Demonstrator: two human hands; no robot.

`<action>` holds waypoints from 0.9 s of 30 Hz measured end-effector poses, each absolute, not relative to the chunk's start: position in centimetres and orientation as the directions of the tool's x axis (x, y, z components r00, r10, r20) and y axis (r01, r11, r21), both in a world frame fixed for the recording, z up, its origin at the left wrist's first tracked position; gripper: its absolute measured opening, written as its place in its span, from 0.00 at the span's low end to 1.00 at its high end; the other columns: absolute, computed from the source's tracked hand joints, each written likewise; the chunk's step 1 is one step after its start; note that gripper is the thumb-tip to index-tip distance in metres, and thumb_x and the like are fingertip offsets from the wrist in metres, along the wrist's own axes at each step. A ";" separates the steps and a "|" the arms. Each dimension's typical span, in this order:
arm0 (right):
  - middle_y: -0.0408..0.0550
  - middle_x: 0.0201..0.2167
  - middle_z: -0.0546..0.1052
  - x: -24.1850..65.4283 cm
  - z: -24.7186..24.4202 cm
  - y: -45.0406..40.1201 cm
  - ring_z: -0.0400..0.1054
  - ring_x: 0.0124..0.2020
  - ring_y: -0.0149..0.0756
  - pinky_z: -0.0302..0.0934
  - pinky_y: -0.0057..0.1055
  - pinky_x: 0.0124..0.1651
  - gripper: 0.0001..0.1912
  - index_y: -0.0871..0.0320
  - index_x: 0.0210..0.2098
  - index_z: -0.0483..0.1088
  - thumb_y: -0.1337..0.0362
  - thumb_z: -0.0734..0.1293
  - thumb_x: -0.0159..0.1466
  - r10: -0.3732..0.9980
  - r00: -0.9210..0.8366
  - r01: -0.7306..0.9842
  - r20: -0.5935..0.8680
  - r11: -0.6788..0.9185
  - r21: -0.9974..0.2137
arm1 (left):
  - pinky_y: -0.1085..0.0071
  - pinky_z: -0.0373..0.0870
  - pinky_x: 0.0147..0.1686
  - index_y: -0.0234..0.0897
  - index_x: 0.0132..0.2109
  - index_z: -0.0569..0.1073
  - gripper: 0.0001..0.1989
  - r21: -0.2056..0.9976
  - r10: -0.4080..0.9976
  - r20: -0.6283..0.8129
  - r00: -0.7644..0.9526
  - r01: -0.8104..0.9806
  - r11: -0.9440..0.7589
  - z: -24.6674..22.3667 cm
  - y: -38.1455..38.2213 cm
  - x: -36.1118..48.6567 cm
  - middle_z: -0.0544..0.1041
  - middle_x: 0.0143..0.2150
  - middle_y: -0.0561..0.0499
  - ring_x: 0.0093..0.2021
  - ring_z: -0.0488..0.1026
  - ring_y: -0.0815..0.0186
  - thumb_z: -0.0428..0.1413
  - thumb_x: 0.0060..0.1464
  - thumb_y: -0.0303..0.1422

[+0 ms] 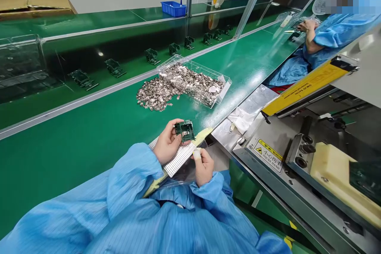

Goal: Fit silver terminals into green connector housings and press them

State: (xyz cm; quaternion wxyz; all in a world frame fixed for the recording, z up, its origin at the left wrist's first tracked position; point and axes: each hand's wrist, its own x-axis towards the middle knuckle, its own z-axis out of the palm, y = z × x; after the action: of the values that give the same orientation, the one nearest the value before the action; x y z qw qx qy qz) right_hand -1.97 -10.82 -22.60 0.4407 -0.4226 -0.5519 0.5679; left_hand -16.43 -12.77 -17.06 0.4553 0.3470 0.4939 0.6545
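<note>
My left hand (167, 142) holds a small green circuit board (185, 130) by its edge, with dark components and metal parts on it. My right hand (204, 165) is just below the board, fingers curled, a pale finger cot on one fingertip. Whether those fingers pinch anything is hidden. Under both hands lies a white gridded sheet (175, 158). Farther ahead on the green conveyor belt (89, 143), a clear plastic box (193, 83) brims with small silver metal pieces, and a loose heap of them (156, 94) spills beside it.
Several green boards stand in a row on a raised belt (151, 56) beyond a metal rail (89, 101). To my right is a metal machine (297, 154) with a yellow warning label. A co-worker's hand (306, 26) works at the far end.
</note>
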 end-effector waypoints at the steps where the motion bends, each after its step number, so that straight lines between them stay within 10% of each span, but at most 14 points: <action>1: 0.40 0.19 0.66 -1.9 -22.9 -10.8 0.58 0.24 0.32 0.54 0.28 0.28 0.16 0.56 0.22 0.67 0.53 0.64 0.60 0.969 -0.247 -0.039 0.020 0.011 -0.999 | 0.68 0.79 0.39 0.39 0.55 0.61 0.23 0.970 0.935 0.008 -0.354 -0.223 -0.093 -17.1 -12.8 -16.4 0.75 0.43 0.48 0.35 0.78 0.68 0.59 0.56 0.38; 12: 0.41 0.20 0.63 -2.4 -24.6 -10.0 0.59 0.23 0.32 0.58 0.29 0.28 0.16 0.55 0.22 0.60 0.55 0.56 0.62 0.976 -0.209 -0.143 0.058 0.028 -0.989 | 0.74 0.76 0.33 0.40 0.59 0.62 0.22 0.996 0.893 0.031 -0.450 0.091 0.011 -17.3 -12.9 -16.1 0.77 0.38 0.51 0.31 0.78 0.69 0.52 0.57 0.28; 27: 0.43 0.23 0.71 -1.4 -23.0 -12.8 0.64 0.26 0.33 0.58 0.29 0.30 0.10 0.58 0.27 0.70 0.60 0.65 0.63 0.911 -0.367 0.149 0.186 0.255 -0.955 | 0.77 0.73 0.29 0.39 0.59 0.62 0.22 0.985 0.898 0.054 -0.436 0.170 0.023 -16.8 -13.1 -15.9 0.76 0.34 0.52 0.29 0.77 0.69 0.51 0.57 0.26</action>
State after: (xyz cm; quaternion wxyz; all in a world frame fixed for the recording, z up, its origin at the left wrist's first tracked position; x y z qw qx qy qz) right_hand -1.40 -12.84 -23.02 0.4059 -0.3896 -0.6803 0.4697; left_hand -15.91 -13.13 -16.81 0.3256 0.4193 0.6366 0.5594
